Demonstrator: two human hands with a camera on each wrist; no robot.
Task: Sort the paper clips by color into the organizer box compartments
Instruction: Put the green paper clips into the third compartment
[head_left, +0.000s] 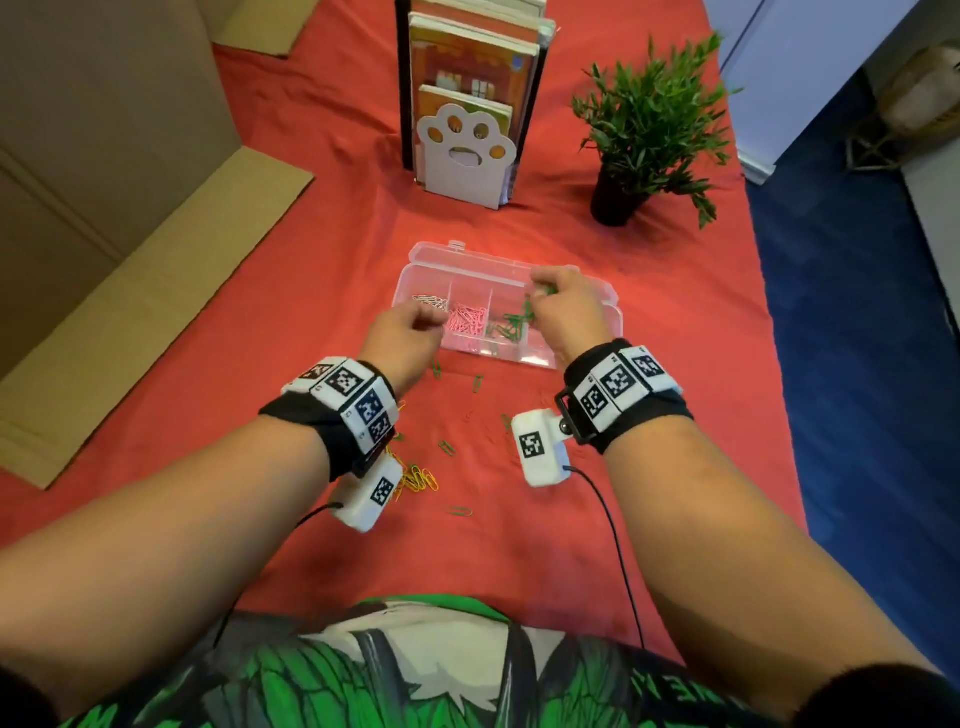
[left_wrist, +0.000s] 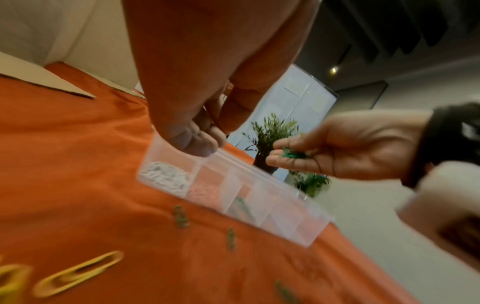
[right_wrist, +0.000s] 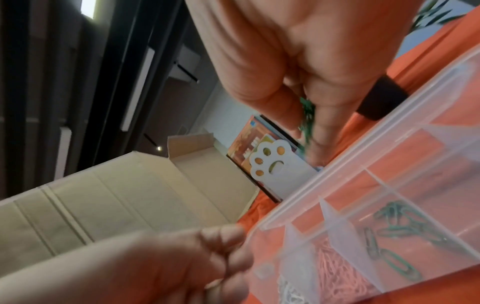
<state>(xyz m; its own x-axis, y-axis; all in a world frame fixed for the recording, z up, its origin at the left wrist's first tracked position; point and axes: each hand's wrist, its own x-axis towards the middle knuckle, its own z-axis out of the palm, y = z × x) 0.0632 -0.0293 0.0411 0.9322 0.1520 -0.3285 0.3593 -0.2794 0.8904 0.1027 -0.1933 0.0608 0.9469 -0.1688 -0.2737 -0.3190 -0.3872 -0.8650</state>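
A clear organizer box (head_left: 467, 260) lies open on the red cloth. It holds white clips (head_left: 430, 301), pink clips (head_left: 467, 322) and green clips (head_left: 511, 327) in separate compartments. My right hand (head_left: 563, 306) hovers over the green compartment, pinching a bunch of green clips (left_wrist: 291, 154) that dangle from its fingers (right_wrist: 307, 117). My left hand (head_left: 410, 327) hangs at the box's near left corner with its fingers curled; nothing shows in it. Loose yellow clips (head_left: 415, 478) and scattered green clips (head_left: 447, 447) lie on the cloth near my wrists.
A paw-shaped bookend with books (head_left: 467, 150) stands behind the box, and a potted plant (head_left: 649, 130) at the back right. Flattened cardboard (head_left: 130, 260) covers the left side. The table's edge drops to blue floor (head_left: 857, 312) on the right.
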